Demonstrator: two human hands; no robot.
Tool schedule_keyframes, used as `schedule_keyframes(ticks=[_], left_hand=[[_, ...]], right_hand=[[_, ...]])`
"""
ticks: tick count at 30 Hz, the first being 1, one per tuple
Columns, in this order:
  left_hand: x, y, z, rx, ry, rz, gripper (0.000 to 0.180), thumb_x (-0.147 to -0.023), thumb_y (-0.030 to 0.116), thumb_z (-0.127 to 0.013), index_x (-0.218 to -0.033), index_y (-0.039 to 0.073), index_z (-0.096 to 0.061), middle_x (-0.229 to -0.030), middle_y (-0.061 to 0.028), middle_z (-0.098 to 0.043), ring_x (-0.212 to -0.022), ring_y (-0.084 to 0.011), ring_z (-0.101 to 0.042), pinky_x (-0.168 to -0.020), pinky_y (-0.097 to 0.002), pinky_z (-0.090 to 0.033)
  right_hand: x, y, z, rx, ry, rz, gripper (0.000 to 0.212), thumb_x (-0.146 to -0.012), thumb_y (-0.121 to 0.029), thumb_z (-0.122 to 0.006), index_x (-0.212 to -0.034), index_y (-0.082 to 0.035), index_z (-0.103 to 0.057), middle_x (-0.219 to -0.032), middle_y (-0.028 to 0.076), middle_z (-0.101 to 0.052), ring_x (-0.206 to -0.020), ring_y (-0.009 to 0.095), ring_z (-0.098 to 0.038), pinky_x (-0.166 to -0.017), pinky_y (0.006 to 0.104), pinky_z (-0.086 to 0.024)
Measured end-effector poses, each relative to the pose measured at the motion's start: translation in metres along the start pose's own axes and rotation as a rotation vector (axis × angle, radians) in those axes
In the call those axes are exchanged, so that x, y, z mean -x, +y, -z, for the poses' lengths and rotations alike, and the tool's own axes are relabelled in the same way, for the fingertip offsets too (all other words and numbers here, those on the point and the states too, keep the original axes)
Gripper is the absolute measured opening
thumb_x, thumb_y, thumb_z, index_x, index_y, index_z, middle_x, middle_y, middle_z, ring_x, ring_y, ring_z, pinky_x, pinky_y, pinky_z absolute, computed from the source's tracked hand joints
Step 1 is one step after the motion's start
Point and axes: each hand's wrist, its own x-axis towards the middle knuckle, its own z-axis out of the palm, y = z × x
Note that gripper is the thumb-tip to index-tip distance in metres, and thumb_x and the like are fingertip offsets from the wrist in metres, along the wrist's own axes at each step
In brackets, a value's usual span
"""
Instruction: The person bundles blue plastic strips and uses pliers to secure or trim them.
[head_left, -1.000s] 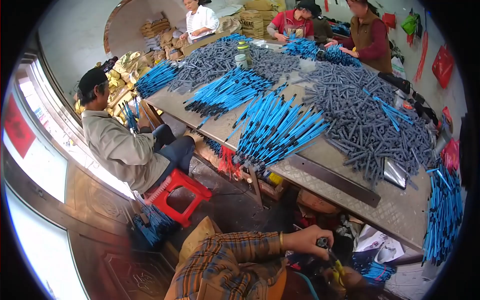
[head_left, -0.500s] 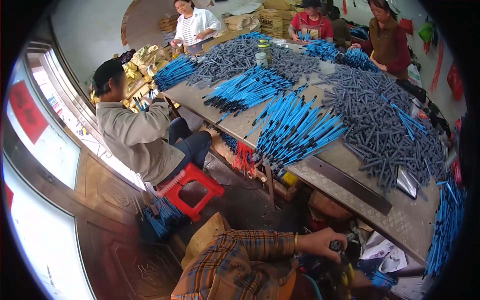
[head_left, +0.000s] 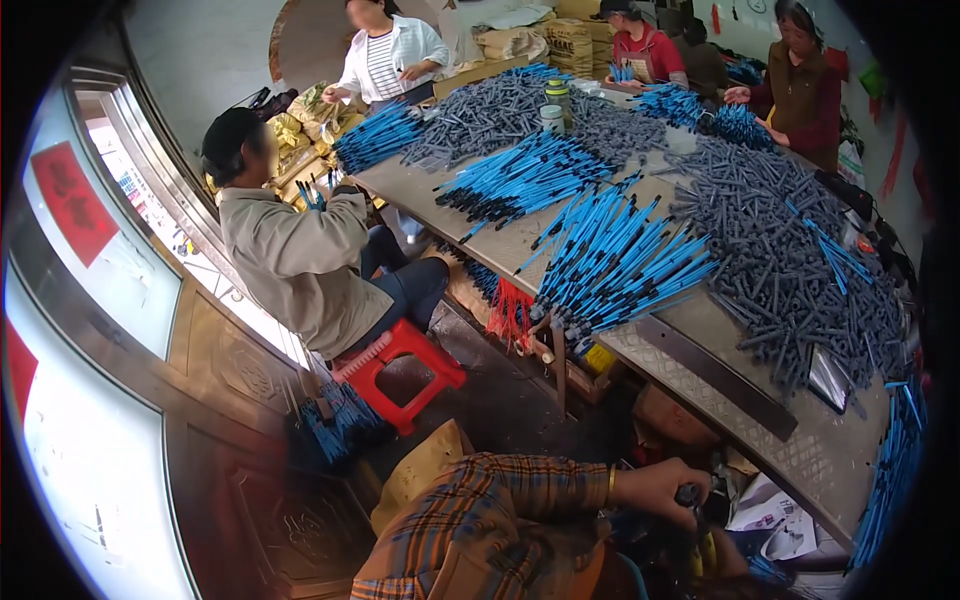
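In front of me at the lower right, my left hand (head_left: 660, 491) has its fingers curled round a small dark grey piece (head_left: 686, 494); its exact kind is hard to make out. A plaid sleeve covers my left arm, with a gold-coloured band at the wrist. Just below, my right hand (head_left: 733, 556) is in shadow and its fingers are not distinct. Beside it shows a yellow-handled tool (head_left: 709, 553), partly hidden. Both hands are low, beside the near edge of the table. A few thin blue sticks (head_left: 768, 570) lie close to the right hand.
The long table (head_left: 640, 250) bears bundles of blue sticks (head_left: 620, 265) with black ends and heaps of grey tube-like pieces (head_left: 790, 270). A seated person (head_left: 290, 250) on a red stool (head_left: 405, 375) works at the left. Other people stand or sit along the far side.
The whole view has shifted, so the table and people appear farther right. My left hand still holds the dark grey piece. At the far right, a standing person's hand has moved off the blue sticks.
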Motion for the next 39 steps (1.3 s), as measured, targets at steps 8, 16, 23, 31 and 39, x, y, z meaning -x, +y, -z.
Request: schedule_keyframes(ticks=[8,16,23,31,39], left_hand=[[-0.001,-0.001,-0.005,-0.009,-0.03,-0.156,0.036,-0.066,0.02,-0.077,-0.087,0.002,-0.055,-0.068,-0.0046,-0.06,-0.063,-0.012,-0.058,-0.055,-0.0257,-0.044],[-0.006,-0.008,-0.006,-0.006,0.034,-0.097,0.038,-0.064,0.022,-0.078,-0.088,0.002,-0.056,-0.07,-0.0058,-0.06,-0.063,-0.0133,-0.058,-0.057,-0.0271,-0.044],[0.004,-0.004,-0.008,-0.029,0.01,-0.103,0.036,-0.064,0.022,-0.078,-0.087,0.002,-0.057,-0.07,-0.0066,-0.06,-0.063,-0.0133,-0.058,-0.057,-0.0273,-0.044],[0.004,-0.003,-0.007,0.001,-0.066,-0.049,0.035,-0.065,0.022,-0.077,-0.085,0.002,-0.056,-0.071,-0.0076,-0.06,-0.065,-0.0153,-0.059,-0.057,-0.0278,-0.044],[0.002,-0.011,-0.004,-0.018,0.048,-0.04,0.035,-0.066,0.024,-0.075,-0.086,0.001,-0.056,-0.074,-0.0093,-0.061,-0.068,-0.0177,-0.06,-0.06,-0.0289,-0.045]], right_hand=[[0.0,0.073,-0.014,-0.087,0.019,0.003,0.054,-0.078,-0.058,-0.056,-0.099,-0.009,-0.054,-0.069,-0.001,-0.054,-0.052,0.011,-0.048,-0.043,0.0226,-0.038],[-0.004,0.034,-0.009,0.617,0.326,0.131,0.043,-0.076,-0.036,-0.062,-0.105,-0.006,-0.05,-0.081,0.005,-0.055,-0.071,0.017,-0.053,-0.059,0.0299,-0.042],[-0.008,0.051,-0.017,0.606,0.284,0.029,0.043,-0.077,-0.035,-0.063,-0.106,-0.006,-0.05,-0.084,0.006,-0.056,-0.074,0.016,-0.054,-0.061,0.0309,-0.043],[0.001,0.044,-0.03,0.01,-0.085,-0.071,0.043,-0.082,-0.035,-0.057,-0.11,-0.005,-0.048,-0.089,0.011,-0.054,-0.077,0.022,-0.053,-0.063,0.0341,-0.044],[0.0,-0.05,-0.056,1.019,0.365,0.629,0.044,-0.082,-0.02,-0.054,-0.121,-0.001,-0.043,-0.104,0.024,-0.052,-0.092,0.041,-0.051,-0.079,0.0435,-0.043]])
